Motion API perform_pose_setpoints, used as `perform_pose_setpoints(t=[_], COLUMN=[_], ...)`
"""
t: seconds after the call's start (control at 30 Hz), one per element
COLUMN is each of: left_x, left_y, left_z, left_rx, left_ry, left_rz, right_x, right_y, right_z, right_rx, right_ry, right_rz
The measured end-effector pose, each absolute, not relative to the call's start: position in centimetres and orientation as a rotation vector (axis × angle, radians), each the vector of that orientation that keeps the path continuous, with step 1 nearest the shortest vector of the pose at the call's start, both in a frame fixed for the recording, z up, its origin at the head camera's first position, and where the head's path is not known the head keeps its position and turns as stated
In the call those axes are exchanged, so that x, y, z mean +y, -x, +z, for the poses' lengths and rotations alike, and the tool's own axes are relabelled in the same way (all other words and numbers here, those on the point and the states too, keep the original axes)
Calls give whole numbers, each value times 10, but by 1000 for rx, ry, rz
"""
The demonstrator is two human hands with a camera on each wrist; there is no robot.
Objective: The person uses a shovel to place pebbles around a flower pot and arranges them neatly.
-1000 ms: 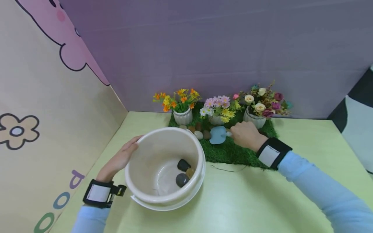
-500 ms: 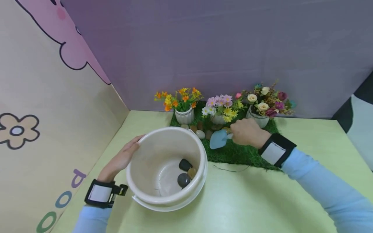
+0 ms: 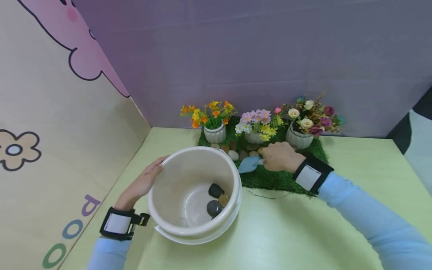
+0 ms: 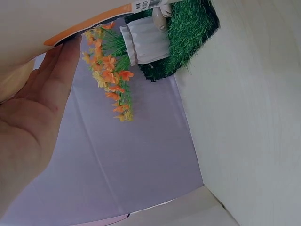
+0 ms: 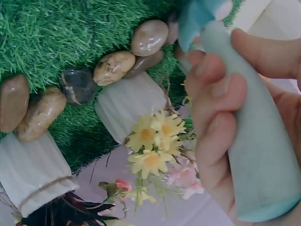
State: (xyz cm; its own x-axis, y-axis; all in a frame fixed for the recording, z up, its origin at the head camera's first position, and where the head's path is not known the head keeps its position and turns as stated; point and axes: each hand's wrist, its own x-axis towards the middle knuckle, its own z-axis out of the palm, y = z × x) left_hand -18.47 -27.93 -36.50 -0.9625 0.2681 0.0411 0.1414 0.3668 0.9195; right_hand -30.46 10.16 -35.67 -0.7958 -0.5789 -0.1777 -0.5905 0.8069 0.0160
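My left hand [image 3: 143,183] holds the rim of a cream bucket [image 3: 155,210], which tilts toward me. In the left wrist view, the left fingers [image 4: 59,70] lie against its outer wall; the thumb is hidden there. Inside the bucket sit dark stones [image 3: 214,208] and a tan stone [image 3: 224,200]. My right hand [image 3: 281,155] grips a small blue trowel [image 3: 248,165] over the artificial grass. The right wrist view shows the fingers wrapped round its pale handle [image 5: 258,141]. Near the blade lies a row of smooth stones [image 3: 233,155].
Behind the stones stand three white pots with orange flowers [image 3: 212,112], pink and yellow flowers [image 3: 256,120], and roses [image 3: 306,123]. They rest on a green grass mat [image 3: 270,178]. A purple backdrop [image 3: 253,56] rises behind the pale table [image 3: 287,232]; a decorated wall [image 3: 67,123] stands left.
The trowel blade has moved left and a little nearer to me, toward the bucket's right rim, uncovering some stones. My left hand and the bucket have barely moved.
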Motion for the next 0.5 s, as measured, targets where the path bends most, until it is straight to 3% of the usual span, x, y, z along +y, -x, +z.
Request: perform_pose_setpoints(t=[0.5], left_x=[-280], left_y=[186], left_z=[-366], left_rx=[2511], left_ry=[-364], left_rz=[1645], right_x=[92], right_y=[318], right_z=[-352], right_rx=[2972], right_ry=[879], right_rz=[-4])
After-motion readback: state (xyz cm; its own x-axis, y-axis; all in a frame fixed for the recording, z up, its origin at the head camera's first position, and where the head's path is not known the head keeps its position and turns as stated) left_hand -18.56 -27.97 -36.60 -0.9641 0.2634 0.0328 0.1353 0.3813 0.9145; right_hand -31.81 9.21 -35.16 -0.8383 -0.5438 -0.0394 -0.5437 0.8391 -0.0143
